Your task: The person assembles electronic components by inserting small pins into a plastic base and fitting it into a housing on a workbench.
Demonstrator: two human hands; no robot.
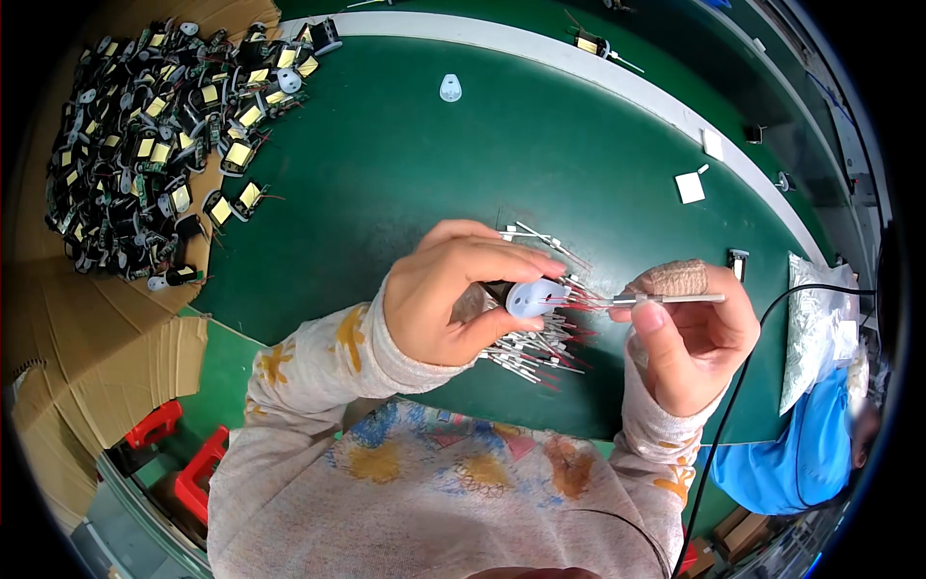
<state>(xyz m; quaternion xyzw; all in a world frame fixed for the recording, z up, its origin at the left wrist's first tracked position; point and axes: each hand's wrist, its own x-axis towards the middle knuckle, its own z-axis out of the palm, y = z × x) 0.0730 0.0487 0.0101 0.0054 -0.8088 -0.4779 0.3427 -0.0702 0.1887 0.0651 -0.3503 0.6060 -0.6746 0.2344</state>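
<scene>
Capped unit, pale blue at its end, is held above the green desk. As seen by a bystander, the left hand has its grip pinching the unit between thumb and fingers; the right hand pinches a slim pale stick. Red wires stretch between the two hands. Drawn apart too far, the hands could strain these thin leads; a slackened pinch could drop the unit. Loose wired sticks, heaped below, might snag the wires. Black cable, near the right wrist, could hinder that arm. At left: piled black assemblies on cardboard; beyond the hands, a lone pale cap.
</scene>
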